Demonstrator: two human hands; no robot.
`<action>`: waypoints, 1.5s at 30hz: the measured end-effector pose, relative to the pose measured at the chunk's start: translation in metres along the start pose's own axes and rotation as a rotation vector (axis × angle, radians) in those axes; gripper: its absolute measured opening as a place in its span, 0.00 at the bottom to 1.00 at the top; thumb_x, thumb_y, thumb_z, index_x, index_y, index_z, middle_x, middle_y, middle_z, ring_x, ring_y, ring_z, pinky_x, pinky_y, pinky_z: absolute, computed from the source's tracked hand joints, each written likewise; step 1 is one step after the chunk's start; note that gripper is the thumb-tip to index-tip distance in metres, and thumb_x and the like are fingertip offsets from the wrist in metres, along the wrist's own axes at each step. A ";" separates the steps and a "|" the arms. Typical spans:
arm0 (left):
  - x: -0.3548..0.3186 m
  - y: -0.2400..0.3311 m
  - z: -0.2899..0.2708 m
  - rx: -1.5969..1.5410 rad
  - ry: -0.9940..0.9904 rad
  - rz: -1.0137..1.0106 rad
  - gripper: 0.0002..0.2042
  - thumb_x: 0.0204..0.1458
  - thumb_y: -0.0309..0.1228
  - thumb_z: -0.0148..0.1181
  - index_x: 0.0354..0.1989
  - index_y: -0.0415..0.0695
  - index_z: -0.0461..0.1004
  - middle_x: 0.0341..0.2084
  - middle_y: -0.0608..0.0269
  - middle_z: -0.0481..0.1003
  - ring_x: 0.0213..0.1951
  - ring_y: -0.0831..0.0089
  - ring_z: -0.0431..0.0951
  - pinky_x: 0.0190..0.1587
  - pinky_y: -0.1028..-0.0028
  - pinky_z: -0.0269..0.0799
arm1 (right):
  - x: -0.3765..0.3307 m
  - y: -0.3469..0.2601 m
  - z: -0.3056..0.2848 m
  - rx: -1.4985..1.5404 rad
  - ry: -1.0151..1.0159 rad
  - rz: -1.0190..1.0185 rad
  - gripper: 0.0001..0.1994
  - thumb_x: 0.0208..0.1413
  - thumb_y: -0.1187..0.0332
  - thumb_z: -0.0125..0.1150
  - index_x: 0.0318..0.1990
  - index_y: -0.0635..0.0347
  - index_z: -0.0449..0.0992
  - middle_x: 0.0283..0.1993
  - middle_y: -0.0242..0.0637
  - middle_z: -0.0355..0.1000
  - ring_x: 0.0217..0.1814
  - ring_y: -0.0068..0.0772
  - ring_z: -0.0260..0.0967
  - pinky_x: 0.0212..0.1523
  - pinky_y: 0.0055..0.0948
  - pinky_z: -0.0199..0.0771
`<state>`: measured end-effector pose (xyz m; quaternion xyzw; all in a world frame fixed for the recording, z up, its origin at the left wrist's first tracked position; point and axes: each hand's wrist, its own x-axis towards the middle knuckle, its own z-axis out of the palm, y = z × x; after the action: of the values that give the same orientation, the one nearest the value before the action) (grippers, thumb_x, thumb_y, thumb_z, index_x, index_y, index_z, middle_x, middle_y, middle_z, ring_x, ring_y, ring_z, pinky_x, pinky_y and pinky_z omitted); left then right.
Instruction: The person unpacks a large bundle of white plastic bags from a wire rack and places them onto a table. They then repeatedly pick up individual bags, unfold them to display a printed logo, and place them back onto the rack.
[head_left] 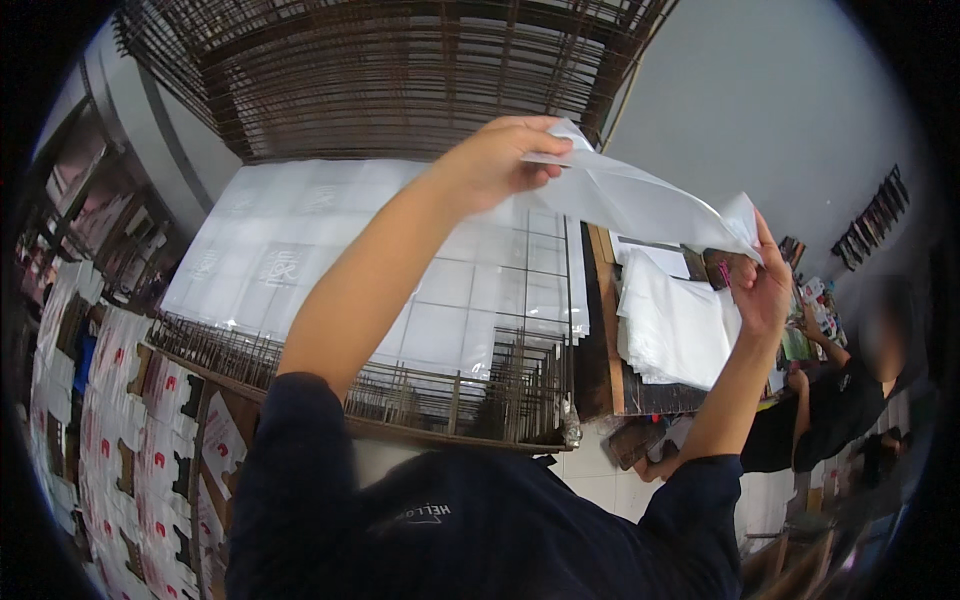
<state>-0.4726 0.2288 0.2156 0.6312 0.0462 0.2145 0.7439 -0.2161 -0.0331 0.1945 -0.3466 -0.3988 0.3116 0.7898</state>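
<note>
White sheet [640, 205]: thin, limp, slightly glossy, plastic film or coated paper by the look of it. It is held up in the air in front of the person, above the rack and the stack, stretched between both hands and sagging a little in the middle.

Left hand [495, 165]: closed on the sheet's left corner, thumb and fingers pinching it. Right hand [762, 290]: closed on the right corner, which crumples at the pinch.

Risks, as judged: both holds are at the very edge, so a slack pinch could let a corner slip; a thin sheet pulled taut may crease or tear at the crumpled right corner; it may also fold onto itself.

Below: flat wire drying rack [480, 390], dark metal grid in stacked tiers, the top tier covered with white sheets [330, 240]. Just right of the rack, a neat stack of white sheets [670, 330] on a dark wooden bench [600, 330]. Far right, another person in dark clothing [830, 410], blurred.
</note>
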 end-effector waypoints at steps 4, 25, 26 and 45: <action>-0.026 0.009 -0.013 0.126 0.173 0.029 0.21 0.53 0.28 0.57 0.56 0.41 0.67 0.38 0.69 0.74 0.34 0.84 0.71 0.35 0.82 0.69 | 0.010 0.039 0.017 -0.133 0.086 0.061 0.32 0.46 0.77 0.45 0.64 0.68 0.56 0.41 0.35 0.71 0.18 0.16 0.56 0.17 0.12 0.59; -0.081 -0.226 -0.103 1.095 0.699 -0.243 0.23 0.36 0.24 0.59 0.47 0.41 0.72 0.36 0.48 0.77 0.42 0.53 0.77 0.46 0.62 0.72 | -0.060 0.267 -0.041 -0.598 0.359 0.392 0.27 0.48 0.83 0.52 0.59 0.67 0.60 0.31 0.40 0.69 0.27 0.29 0.69 0.25 0.26 0.69; -0.081 -0.225 -0.102 1.101 0.698 -0.249 0.22 0.37 0.25 0.60 0.46 0.41 0.72 0.37 0.49 0.77 0.42 0.54 0.76 0.46 0.62 0.72 | -0.060 0.267 -0.041 -0.600 0.362 0.389 0.27 0.48 0.83 0.52 0.59 0.67 0.60 0.31 0.40 0.69 0.27 0.29 0.69 0.25 0.26 0.69; -0.086 -0.206 -0.120 1.172 0.960 -0.051 0.21 0.43 0.40 0.67 0.45 0.46 0.72 0.40 0.55 0.73 0.44 0.57 0.74 0.45 0.62 0.71 | -0.063 0.276 -0.062 -0.609 0.374 0.386 0.18 0.50 0.80 0.54 0.51 0.64 0.68 0.29 0.34 0.67 0.26 0.26 0.69 0.27 0.24 0.70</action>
<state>-0.5372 0.2843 -0.0231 0.7592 0.4859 0.3891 0.1898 -0.2545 0.0558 -0.0787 -0.6840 -0.2501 0.2532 0.6368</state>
